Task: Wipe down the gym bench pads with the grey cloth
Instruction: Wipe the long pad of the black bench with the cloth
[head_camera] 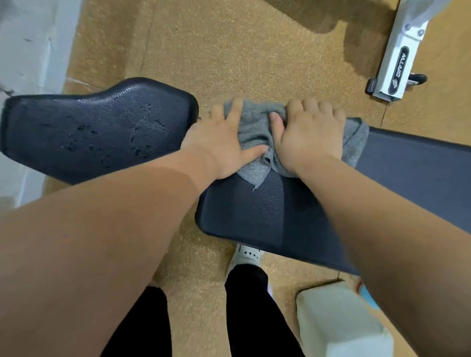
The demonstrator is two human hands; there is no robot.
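Observation:
The grey cloth [254, 130] lies bunched on the left end of the long black back pad [295, 217]. My left hand [219, 144] presses flat on the cloth's left part, fingers spread. My right hand [310, 136] lies on the cloth's right side, with its fingers curled over the bunched fabric. To the left, across a narrow gap, sits the black seat pad [95, 127], with water droplets scattered over its surface.
Tan speckled floor [235, 50] surrounds the bench. A white machine frame [399, 58] stands at the upper right. A pale block [341, 328] sits on the floor at the lower right. My legs and a white shoe [246, 256] are below the back pad.

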